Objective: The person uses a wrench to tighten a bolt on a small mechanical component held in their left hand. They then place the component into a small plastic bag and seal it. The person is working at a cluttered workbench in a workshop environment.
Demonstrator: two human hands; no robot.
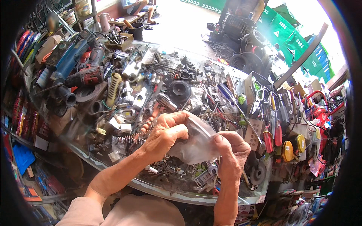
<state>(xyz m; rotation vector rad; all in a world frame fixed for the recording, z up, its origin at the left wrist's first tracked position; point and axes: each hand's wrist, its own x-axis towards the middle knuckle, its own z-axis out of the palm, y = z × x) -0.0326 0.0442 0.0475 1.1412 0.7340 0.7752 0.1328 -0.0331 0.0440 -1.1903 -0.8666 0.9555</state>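
Note:
Between my two hands hangs a clear, cloudy plastic bag (196,145), held above a glass-topped table strewn with metal parts. My left hand (170,132) is closed at the bag's upper left, its fingers curled against the plastic. On the bag's right edge, my right hand (233,148) pinches with thumb and bent fingers. Whatever may be inside the bag is too hazy to make out. Under my left wrist lie coil springs (132,138). Just beyond the hands sits a round black wheel-like part (179,90).
A red and black cordless drill (87,76) and a blue power tool (71,58) lie at the left. Scissors (259,98), red-handled screwdrivers (268,141) and yellow round tins (287,150) crowd the right. Beyond the table a person (141,7) sits on a bench.

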